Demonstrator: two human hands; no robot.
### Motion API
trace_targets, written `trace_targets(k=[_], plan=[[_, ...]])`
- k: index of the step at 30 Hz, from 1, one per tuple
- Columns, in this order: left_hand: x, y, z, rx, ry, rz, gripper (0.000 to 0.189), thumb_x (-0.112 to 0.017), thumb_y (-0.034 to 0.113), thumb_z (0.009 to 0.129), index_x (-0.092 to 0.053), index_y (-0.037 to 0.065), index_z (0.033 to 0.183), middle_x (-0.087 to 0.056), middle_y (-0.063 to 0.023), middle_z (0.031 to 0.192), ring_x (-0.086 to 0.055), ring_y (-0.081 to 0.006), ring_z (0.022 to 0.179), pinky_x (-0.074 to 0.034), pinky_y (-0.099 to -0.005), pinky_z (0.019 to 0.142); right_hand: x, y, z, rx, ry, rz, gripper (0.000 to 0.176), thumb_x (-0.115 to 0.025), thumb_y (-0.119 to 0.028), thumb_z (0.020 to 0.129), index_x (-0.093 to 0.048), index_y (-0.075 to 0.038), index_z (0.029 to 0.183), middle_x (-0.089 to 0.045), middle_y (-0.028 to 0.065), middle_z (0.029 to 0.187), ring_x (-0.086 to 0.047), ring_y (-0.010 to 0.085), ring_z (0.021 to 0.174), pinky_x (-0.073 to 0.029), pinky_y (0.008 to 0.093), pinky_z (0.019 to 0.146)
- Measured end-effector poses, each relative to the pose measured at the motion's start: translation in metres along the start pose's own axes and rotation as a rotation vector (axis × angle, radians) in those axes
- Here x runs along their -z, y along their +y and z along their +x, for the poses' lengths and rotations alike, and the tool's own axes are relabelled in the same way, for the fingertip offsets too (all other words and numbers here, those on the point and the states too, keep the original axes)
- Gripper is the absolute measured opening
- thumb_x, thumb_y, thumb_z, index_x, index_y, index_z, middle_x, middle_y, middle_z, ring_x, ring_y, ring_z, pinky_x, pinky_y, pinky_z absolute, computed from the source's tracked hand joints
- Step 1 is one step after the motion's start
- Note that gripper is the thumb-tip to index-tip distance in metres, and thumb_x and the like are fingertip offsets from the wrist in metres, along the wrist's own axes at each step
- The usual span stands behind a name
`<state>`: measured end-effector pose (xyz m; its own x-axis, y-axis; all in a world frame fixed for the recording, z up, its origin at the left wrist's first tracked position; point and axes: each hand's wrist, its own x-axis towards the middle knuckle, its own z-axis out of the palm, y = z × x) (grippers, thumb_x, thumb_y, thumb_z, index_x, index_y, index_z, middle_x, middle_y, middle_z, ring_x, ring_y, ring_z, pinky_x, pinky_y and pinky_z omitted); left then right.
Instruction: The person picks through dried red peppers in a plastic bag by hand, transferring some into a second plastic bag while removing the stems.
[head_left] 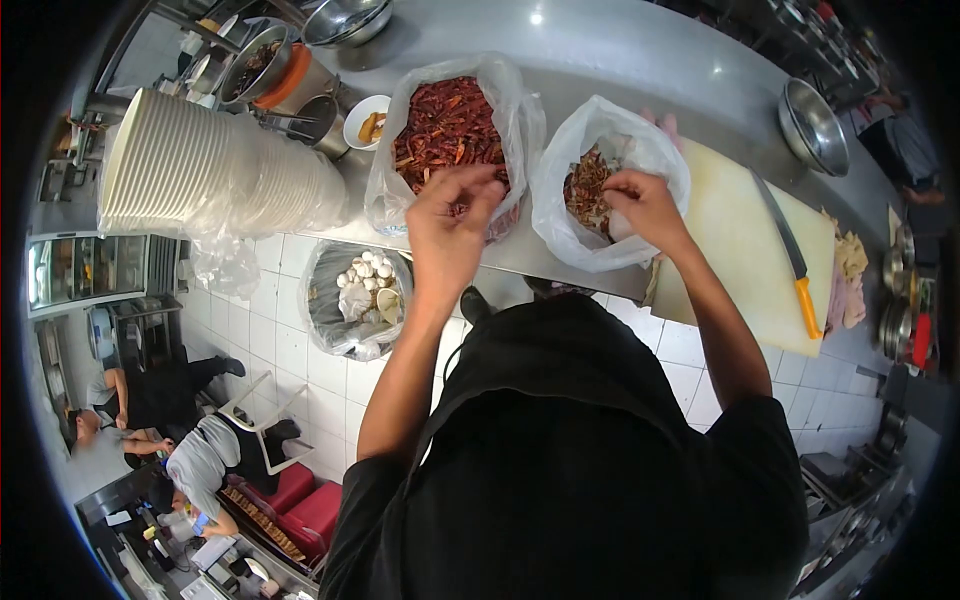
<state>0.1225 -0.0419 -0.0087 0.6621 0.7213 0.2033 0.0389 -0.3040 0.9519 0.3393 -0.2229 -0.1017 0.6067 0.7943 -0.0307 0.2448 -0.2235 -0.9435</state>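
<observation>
A clear plastic bag on the steel counter is full of dried red chilies. Over its near edge is my left hand, fingers curled in toward the thumb; what they hold, if anything, blends into the chilies behind. To the right stands a whitish plastic bag with brownish-red dried bits inside. My right hand reaches over this bag with thumb and fingers pinched together. Whatever is in that pinch is too small to make out.
A cutting board carries a yellow-handled knife. Stacked white containers and a small white bowl stand left. Below the counter is a lined bin with white bulbs. A metal bowl sits back right. Other people work lower left.
</observation>
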Motion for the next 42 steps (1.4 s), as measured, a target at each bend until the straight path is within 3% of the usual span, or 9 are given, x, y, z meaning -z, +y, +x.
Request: trace_targets(k=[4, 8, 13, 18, 25, 28, 31, 36, 42], plan=[[-0.029, 0.000, -0.010, -0.035, -0.114, 0.016, 0.021, -0.074, 0.001, 0.083, -0.073, -0.001, 0.104, -0.070, -0.0101, 0.093, -0.064, -0.0143, 0.077, -0.051, -0.0274, 0.072, 0.013, -0.015, -0.002, -0.244, 0.052, 0.394, 0.020, -0.066, -0.003, 0.091, -0.070, 0.004, 0.109, -0.067, 0.0025, 0.088, -0.057, 0.0104, 0.074, -0.045, 0.0259, 0.067], [-0.055, -0.004, -0.010, -0.004, -0.232, 0.041, 0.024, -0.077, 0.000, 0.082, -0.072, -0.002, 0.105, -0.070, -0.0085, 0.095, -0.065, -0.0131, 0.081, -0.051, -0.0252, 0.075, 0.010, -0.022, -0.008, -0.261, 0.072, 0.728, 0.020, -0.066, -0.003, 0.092, -0.069, 0.004, 0.110, -0.066, 0.0042, 0.087, -0.056, 0.0113, 0.075, -0.044, 0.0252, 0.069], [-0.081, 0.007, -0.010, -0.187, -0.243, 0.151, 0.025, -0.078, 0.004, 0.080, -0.073, -0.001, 0.104, -0.072, -0.0135, 0.094, -0.070, -0.0205, 0.081, -0.054, -0.0314, 0.070, 0.007, -0.032, -0.017, -0.202, 0.050, 0.839, 0.017, -0.067, -0.004, 0.092, -0.070, 0.004, 0.107, -0.067, 0.0050, 0.088, -0.058, 0.0114, 0.075, -0.045, 0.0254, 0.069], [-0.096, 0.002, -0.004, -0.202, -0.227, 0.188, 0.020, -0.075, 0.005, 0.081, -0.073, 0.002, 0.101, -0.071, -0.0152, 0.090, -0.070, -0.0292, 0.074, -0.054, -0.0376, 0.066, 0.001, -0.052, -0.024, -0.166, 0.047, 0.718, 0.015, -0.069, -0.005, 0.091, -0.070, 0.003, 0.104, -0.069, 0.0050, 0.090, -0.061, 0.0103, 0.077, -0.048, 0.0244, 0.068], [-0.089, -0.009, -0.001, 0.026, -0.224, 0.035, 0.014, -0.074, 0.004, 0.084, -0.074, -0.001, 0.097, -0.074, -0.0134, 0.085, -0.070, -0.0188, 0.074, -0.053, -0.0303, 0.068, 0.002, -0.058, -0.023, -0.107, 0.021, 0.434, 0.014, -0.066, -0.005, 0.092, -0.069, 0.005, 0.103, -0.070, 0.0052, 0.091, -0.063, 0.0098, 0.081, -0.050, 0.0250, 0.071], [-0.075, -0.014, 0.005, 0.046, -0.183, 0.078, 0.015, -0.074, 0.001, 0.085, -0.075, -0.002, 0.099, -0.075, -0.0083, 0.085, -0.065, -0.0086, 0.074, -0.052, -0.0241, 0.070, 0.000, -0.042, -0.012, -0.059, 0.066, 0.279, 0.015, -0.066, -0.004, 0.089, -0.071, 0.003, 0.102, -0.072, 0.0084, 0.091, -0.067, 0.0171, 0.081, -0.052, 0.0305, 0.073], [-0.047, -0.019, 0.016, 0.053, -0.074, 0.057, 0.014, -0.074, 0.001, 0.085, -0.075, -0.002, 0.099, -0.074, -0.0064, 0.085, -0.064, -0.0077, 0.074, -0.052, -0.0236, 0.071, -0.002, -0.028, -0.002, 0.222, 0.238, -0.509, 0.019, -0.065, -0.002, 0.084, -0.073, -0.002, 0.101, -0.071, 0.0115, 0.093, -0.067, 0.0280, 0.087, -0.053, 0.0375, 0.078], [0.007, -0.036, 0.044, 0.107, 0.126, 0.125, 0.018, -0.075, 0.001, 0.085, -0.074, -0.003, 0.102, -0.074, -0.0081, 0.088, -0.065, -0.0106, 0.077, -0.052, -0.0254, 0.074, -0.014, -0.002, -0.001, 0.268, -0.012, -0.581, 0.020, -0.063, -0.001, 0.079, -0.076, -0.005, 0.094, -0.064, 0.0131, 0.092, -0.063, 0.0337, 0.094, -0.051, 0.0424, 0.083], [0.031, -0.042, 0.048, -0.199, 0.234, 0.503, 0.026, -0.076, 0.003, 0.083, -0.072, -0.002, 0.108, -0.071, -0.0115, 0.104, -0.066, -0.0161, 0.083, -0.053, -0.0280, 0.075, -0.029, 0.014, 0.008, 0.279, -0.071, -0.749, 0.018, -0.063, -0.004, 0.078, -0.075, -0.006, 0.091, -0.060, 0.0128, 0.095, -0.063, 0.0326, 0.093, -0.051, 0.0442, 0.083]])
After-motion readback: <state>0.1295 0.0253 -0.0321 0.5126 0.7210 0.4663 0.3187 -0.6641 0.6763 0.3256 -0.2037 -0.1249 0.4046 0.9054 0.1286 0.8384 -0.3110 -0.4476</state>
